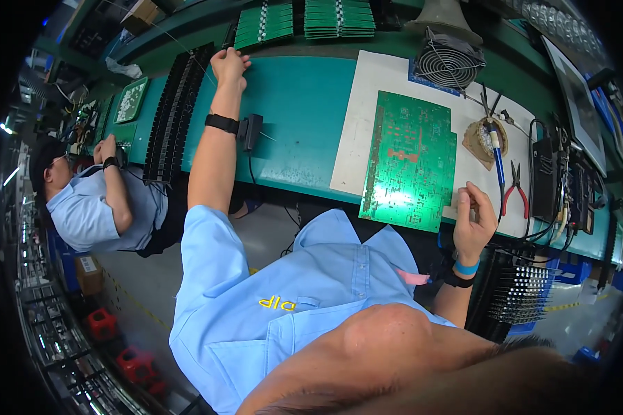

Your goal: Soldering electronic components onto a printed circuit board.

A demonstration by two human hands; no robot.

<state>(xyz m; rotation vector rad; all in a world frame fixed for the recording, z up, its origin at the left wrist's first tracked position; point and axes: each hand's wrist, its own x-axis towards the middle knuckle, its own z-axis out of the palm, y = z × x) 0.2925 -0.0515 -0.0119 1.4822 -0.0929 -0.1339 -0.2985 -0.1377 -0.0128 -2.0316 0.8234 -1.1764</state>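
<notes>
My left arm is stretched far across the green bench mat. At its end my left hand is closed, fingers curled together beside the upright green circuit boards at the back; what they hold, if anything, is hidden. A large green circuit board lies on a white sheet, its near edge by the bench edge. Just right of that board's lower corner is my right hand, its fingers loosely bent and apart, with nothing visible in them.
Right of the board lie red-handled pliers, a blue soldering iron and a black fan. Long black slotted racks stand left of my arm. A co-worker sits farther left. A black box with a cable lies near my left wrist.
</notes>
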